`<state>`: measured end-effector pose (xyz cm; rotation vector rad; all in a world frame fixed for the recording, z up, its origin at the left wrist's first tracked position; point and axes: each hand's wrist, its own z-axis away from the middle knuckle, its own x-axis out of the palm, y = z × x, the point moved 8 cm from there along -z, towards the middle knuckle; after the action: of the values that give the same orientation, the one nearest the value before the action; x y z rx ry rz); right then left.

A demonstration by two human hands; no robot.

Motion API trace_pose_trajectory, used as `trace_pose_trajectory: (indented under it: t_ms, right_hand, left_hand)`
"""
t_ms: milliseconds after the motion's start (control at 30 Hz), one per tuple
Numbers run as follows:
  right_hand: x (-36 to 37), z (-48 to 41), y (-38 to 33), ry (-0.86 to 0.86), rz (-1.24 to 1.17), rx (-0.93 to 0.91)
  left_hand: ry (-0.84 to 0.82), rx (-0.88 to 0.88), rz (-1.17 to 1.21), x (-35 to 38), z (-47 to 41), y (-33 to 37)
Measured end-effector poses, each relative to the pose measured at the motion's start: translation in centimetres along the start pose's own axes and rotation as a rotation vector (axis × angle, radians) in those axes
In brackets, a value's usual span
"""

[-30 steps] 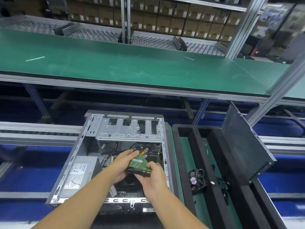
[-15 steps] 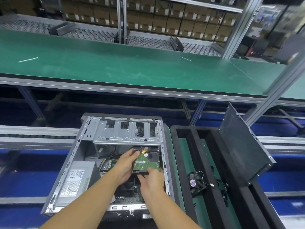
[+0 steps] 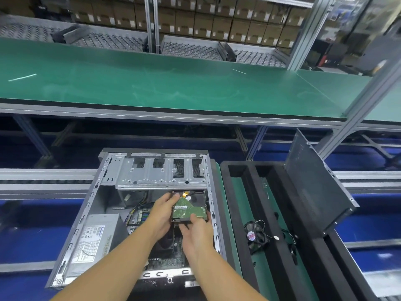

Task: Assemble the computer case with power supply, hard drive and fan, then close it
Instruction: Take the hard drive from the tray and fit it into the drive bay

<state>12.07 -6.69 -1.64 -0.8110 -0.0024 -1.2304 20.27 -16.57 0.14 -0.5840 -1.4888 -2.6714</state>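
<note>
The open grey computer case (image 3: 104, 183) lies on its side in front of me. A silver power supply (image 3: 95, 237) sits in its near-left corner. I hold the hard drive (image 3: 188, 209), green circuit board up, inside the case just below the metal drive cage (image 3: 160, 172). My left hand (image 3: 161, 213) grips its left and far edge, and my right hand (image 3: 196, 233) grips its near edge. A small black fan (image 3: 255, 235) with a red label lies in the foam tray to the right. The dark side panel (image 3: 316, 183) leans upright in that tray.
A black foam tray (image 3: 243, 213) with long slots stands right of the case. A green workbench (image 3: 173, 88) spans the back, with aluminium posts (image 3: 373, 92) at the right. Roller rails (image 3: 43, 179) run left and right of the case. Cardboard boxes (image 3: 206, 20) fill the far shelves.
Both hands have carried the hard drive farther into the case, towards the drive cage, and levelled it.
</note>
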Motion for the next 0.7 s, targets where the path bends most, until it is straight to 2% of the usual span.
trace_pose_trajectory:
  t_ms: [267, 367, 467, 500, 567, 700]
  right_hand:
    - [2.3, -1.0, -1.0, -0.083, 0.004, 0.016]
    - [2.6, -1.1, -1.1, -0.133, -0.02, 0.043]
    - [2.3, -1.2, -1.4, -0.065, 0.029, 0.005]
    - [2.3, -1.4, -1.4, -0.043, 0.049, -0.009]
    - [2.4, -1.9, -1.5, -0.026, 0.043, -0.021]
    - [3.3, -2.0, -2.0, -0.12, 0.059, -0.087]
  left_hand:
    - [-0.055, -0.025, 0.119, 0.2, -0.4, 0.8]
    - [-0.211, -0.032, 0.064, 0.6, 0.2, 0.3]
    - [-0.358, 0.01, -0.15, 0.6, 0.3, 0.1]
    - [-0.349, 0.036, -0.212, 0.3, 0.1, 0.1]
    - [-0.223, 0.092, -0.351, -1.0, -0.6, 0.1]
    - [-0.021, 0.212, -0.512, -2.4, -1.9, 0.8]
